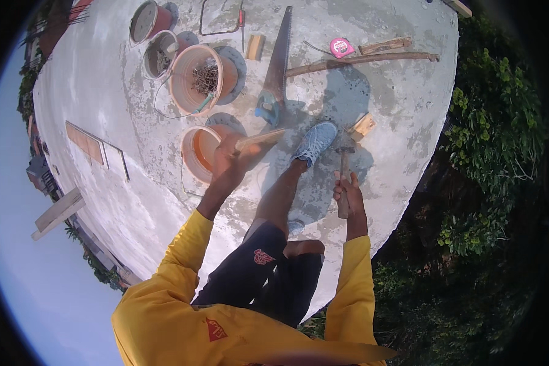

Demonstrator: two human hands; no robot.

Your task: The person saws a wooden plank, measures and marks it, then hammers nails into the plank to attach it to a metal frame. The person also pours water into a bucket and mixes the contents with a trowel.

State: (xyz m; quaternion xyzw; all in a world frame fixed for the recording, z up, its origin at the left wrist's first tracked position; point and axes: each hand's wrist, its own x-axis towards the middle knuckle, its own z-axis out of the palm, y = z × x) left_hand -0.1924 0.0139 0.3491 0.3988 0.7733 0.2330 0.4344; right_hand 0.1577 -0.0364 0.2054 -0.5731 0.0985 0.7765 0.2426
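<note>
My left hand [229, 157] is closed round one end of a short flat piece of wood [261, 139], held above an orange bucket [191, 160]. In my right hand [351, 194] is a hammer [344, 160], gripped by its wooden handle with the head pointing away from me. The hammer head is close to a small wood block [363, 126] on the concrete. My grey-blue shoe [318, 141] stands between the two hands. Beyond the shoe lies a hand saw [279, 67] with a blue-green handle.
A bucket [175, 85] holds many thin brown pieces, perhaps nails; two more buckets [150, 23] [147, 60] stand beyond. Around lie a hacksaw [241, 18], wood block [255, 47], pink tape measure [341, 47] and long stick [372, 60]. The concrete slab's edge [436, 143] drops toward trees at right.
</note>
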